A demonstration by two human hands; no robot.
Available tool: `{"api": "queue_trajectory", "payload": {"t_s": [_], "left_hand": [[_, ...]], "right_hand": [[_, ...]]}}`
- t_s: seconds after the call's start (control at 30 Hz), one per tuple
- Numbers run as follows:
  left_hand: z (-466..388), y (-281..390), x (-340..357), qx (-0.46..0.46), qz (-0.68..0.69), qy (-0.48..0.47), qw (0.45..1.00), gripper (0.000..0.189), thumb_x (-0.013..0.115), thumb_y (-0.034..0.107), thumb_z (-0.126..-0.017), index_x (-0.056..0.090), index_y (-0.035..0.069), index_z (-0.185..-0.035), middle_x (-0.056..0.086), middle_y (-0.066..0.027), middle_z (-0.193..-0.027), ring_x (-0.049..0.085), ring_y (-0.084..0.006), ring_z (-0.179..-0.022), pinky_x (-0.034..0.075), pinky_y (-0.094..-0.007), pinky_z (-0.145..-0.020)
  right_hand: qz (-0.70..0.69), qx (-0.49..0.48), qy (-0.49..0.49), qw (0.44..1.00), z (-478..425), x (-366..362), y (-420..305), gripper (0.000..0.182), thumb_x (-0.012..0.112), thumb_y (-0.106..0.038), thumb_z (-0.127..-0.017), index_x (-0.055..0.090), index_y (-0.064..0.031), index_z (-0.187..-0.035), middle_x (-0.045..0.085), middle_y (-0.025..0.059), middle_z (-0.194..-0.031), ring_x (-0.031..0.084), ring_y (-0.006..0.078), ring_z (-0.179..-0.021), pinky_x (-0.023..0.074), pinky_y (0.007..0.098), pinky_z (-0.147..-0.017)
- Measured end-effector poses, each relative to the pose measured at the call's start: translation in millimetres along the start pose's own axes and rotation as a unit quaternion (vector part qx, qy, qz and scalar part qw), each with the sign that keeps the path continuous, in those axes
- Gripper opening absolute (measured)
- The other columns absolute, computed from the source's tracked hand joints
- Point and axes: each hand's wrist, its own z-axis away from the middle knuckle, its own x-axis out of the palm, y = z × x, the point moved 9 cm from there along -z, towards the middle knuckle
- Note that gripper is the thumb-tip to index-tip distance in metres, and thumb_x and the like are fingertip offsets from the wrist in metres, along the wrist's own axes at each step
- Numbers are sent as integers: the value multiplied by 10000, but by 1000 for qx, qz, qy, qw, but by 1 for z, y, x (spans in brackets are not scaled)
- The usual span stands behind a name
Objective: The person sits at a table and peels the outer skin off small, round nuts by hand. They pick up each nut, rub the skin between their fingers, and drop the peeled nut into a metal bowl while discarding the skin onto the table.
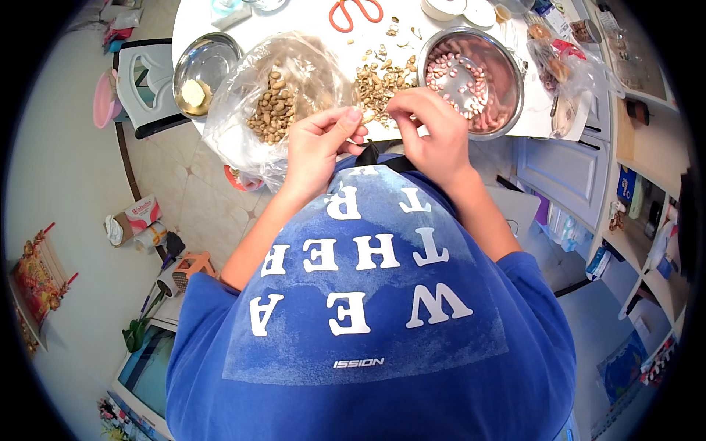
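Note:
My left hand [321, 144] pinches a pale piece of peanut shell [368, 115] between thumb and fingertips. My right hand [433, 129] is bent over beside it, fingertips drawn together; whether anything is between them is hidden. Behind the hands lies a heap of cracked peanut shells [380, 85] on the white table [309, 19]. To the left, a clear plastic bag [317, 60] lies open around unshelled peanuts [273, 107]. On the right stands a steel bowl [504, 105] with pink shelled peanut kernels [477, 88] in it, close to my right hand.
Orange-handled scissors [342, 16] lie at the far side of the table. A steel dish [220, 44] with a pale yellow lump sits at the left edge. At the right are plastic bags of food [557, 60]. A folding chair [146, 82] stands left of the table.

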Motion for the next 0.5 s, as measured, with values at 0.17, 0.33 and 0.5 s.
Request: {"api": "queue_trajectory", "payload": {"t_s": [0.17,0.33,0.5], "left_hand": [[0,5,-2,12,-19,20,1000,269,700,229,-939,697,-15,-1052,687,-71,-862,625,-109,-751,506,-235,-602],[-1,9,-3,15,-24,31,999,273,704,233,-936,695,-18,-1044,686,-71,-860,628,-111,-760,507,-239,-595],[-3,9,-5,18,-18,28,999,277,701,245,-938,697,-15,-1035,684,-69,-854,628,-110,-757,505,-237,-594]], "right_hand": [[58,3,-12,998,-7,-7,-1,95,741,5,-802,682,-33,-866,689,61,-793,663,145,-652,539,255,-569],[75,35,-22,996,-14,-6,4,108,764,-61,-810,660,-38,-829,671,53,-758,646,141,-605,517,258,-537],[106,56,-15,993,-19,-2,16,89,747,-128,-807,676,-88,-842,683,31,-794,651,176,-593,493,302,-523]]}}
